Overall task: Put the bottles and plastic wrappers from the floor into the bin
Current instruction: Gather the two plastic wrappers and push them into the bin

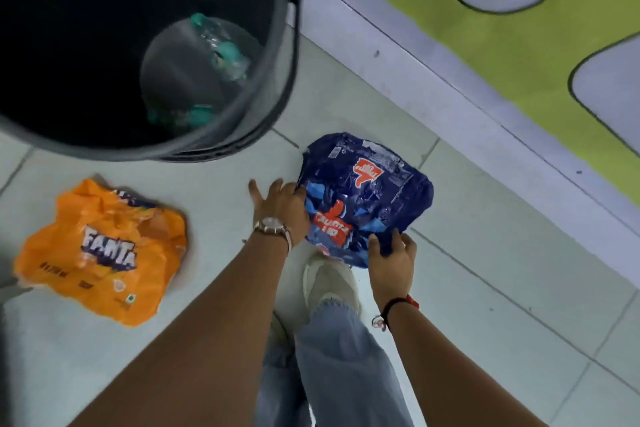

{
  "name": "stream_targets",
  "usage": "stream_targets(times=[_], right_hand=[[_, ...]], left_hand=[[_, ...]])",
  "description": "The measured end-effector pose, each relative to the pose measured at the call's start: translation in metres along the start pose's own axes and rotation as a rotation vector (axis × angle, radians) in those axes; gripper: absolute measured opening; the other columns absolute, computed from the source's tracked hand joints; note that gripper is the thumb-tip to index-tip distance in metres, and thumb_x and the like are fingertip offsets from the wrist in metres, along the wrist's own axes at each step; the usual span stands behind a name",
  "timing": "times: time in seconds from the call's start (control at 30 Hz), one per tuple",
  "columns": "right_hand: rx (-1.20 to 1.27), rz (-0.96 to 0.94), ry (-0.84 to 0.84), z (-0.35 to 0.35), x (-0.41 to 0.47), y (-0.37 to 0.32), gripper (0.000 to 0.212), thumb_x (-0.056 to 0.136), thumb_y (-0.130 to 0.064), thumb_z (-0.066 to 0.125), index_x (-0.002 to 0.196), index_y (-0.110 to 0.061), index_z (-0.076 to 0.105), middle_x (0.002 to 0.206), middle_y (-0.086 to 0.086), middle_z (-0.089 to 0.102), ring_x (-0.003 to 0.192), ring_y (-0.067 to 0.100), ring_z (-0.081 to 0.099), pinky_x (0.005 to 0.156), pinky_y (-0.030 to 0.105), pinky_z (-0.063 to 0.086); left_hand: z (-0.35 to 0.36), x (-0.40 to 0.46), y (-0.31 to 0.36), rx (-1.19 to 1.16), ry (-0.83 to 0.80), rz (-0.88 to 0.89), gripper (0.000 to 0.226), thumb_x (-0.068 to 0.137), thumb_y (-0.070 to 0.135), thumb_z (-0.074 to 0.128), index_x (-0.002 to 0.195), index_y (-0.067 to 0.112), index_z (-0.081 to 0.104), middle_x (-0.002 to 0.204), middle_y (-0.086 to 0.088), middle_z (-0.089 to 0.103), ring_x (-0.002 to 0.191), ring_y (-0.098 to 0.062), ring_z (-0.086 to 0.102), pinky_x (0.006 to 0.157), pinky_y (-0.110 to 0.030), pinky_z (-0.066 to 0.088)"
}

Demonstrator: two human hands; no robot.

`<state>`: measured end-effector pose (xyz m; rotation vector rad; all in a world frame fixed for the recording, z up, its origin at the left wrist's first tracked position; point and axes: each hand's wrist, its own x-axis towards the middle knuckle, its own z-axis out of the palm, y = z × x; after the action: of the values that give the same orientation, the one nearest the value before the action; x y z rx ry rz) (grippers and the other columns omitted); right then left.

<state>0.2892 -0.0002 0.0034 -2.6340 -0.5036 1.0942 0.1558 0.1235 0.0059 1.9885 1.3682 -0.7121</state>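
A crumpled dark blue plastic wrapper [367,194] with red and light blue print lies on the floor tiles right of the bin. My left hand [282,204] grips its left edge, fingers curled under it. My right hand [391,256] pinches its near right corner. An orange Fanta wrapper [100,253] lies flat on the floor to the left, apart from both hands. The tall dark bin [277,87] stands at the upper left, open, with clear plastic bottles with green caps [221,48] at its bottom.
My pale shoe [329,284] and jeans leg stand just below the blue wrapper. A raised pale ledge [467,104] runs diagonally at the right, with a green and lilac patterned surface [502,38] beyond it. A bail handle hangs on the bin's right side.
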Motion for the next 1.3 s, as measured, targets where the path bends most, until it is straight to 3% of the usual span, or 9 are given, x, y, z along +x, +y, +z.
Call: stream_targets(times=[0.13,0.47,0.67,0.93,1.1,1.23,1.3], right_hand=[[-0.181,-0.123,-0.024,-0.007,-0.038,-0.028,0.045,0.091,-0.026,0.055,0.129,-0.003,0.047,0.136,0.018,0.044,0.115,0.037,0.052,0.097,0.047,0.047],[-0.445,-0.474,-0.312,0.075,-0.141,-0.102,0.041,0.089,-0.027,0.055,0.125,-0.008,0.050,0.130,0.016,0.051,0.111,0.035,0.053,0.095,0.042,0.047],[-0.663,-0.756,-0.424,0.148,-0.170,-0.131,0.050,0.091,-0.034,0.051,0.136,-0.013,0.040,0.144,0.009,0.041,0.130,0.026,0.038,0.113,0.050,0.027],[-0.824,-0.891,-0.544,0.202,-0.151,-0.141,0.062,0.091,-0.036,0.050,0.143,-0.019,0.021,0.152,0.006,0.030,0.138,0.026,0.029,0.113,0.060,0.016],[-1.012,-0.842,-0.587,0.237,-0.127,-0.145,0.063,0.093,-0.047,0.040,0.144,-0.031,0.007,0.156,0.013,0.012,0.143,0.031,0.013,0.110,0.067,0.009],[-1.058,-0.738,-0.622,0.259,-0.117,-0.146,0.060,0.093,-0.046,0.042,0.143,-0.034,0.012,0.155,0.014,0.014,0.142,0.033,0.014,0.109,0.068,0.008],[-1.044,-0.718,-0.634,0.264,-0.114,-0.145,0.061,0.092,-0.043,0.046,0.143,-0.033,0.015,0.152,0.013,0.021,0.139,0.034,0.021,0.109,0.067,0.011]], left_hand=[[-0.007,-0.060,-0.038,-0.049,0.022,-0.110,0.053,0.088,0.034,0.040,0.138,0.018,0.030,0.146,-0.002,0.037,0.140,-0.023,0.020,0.113,-0.059,0.003],[0.022,-0.193,-0.173,-0.223,0.071,-0.560,0.048,0.092,0.032,0.033,0.139,0.024,0.028,0.147,0.004,0.035,0.138,-0.022,0.024,0.113,-0.057,0.007],[0.054,-0.216,-0.229,-0.485,0.153,-0.862,0.042,0.093,0.029,0.033,0.134,0.021,0.037,0.139,0.001,0.047,0.130,-0.022,0.037,0.111,-0.056,0.012],[0.089,-0.192,-0.265,-0.579,0.180,-0.912,0.038,0.093,0.029,0.035,0.129,0.021,0.044,0.139,-0.005,0.045,0.127,-0.026,0.038,0.106,-0.055,0.020],[0.110,-0.172,-0.293,-0.702,0.100,-0.960,0.036,0.092,0.040,0.038,0.124,0.032,0.051,0.150,-0.010,0.028,0.134,-0.031,0.026,0.107,-0.054,0.018],[0.122,-0.154,-0.314,-0.903,0.099,-0.924,0.033,0.091,0.041,0.039,0.113,0.030,0.061,0.130,-0.010,0.056,0.120,-0.035,0.045,0.107,-0.049,0.030],[0.122,-0.144,-0.315,-1.005,0.105,-0.908,0.032,0.091,0.040,0.043,0.110,0.026,0.064,0.124,-0.014,0.060,0.116,-0.038,0.048,0.106,-0.046,0.034]])
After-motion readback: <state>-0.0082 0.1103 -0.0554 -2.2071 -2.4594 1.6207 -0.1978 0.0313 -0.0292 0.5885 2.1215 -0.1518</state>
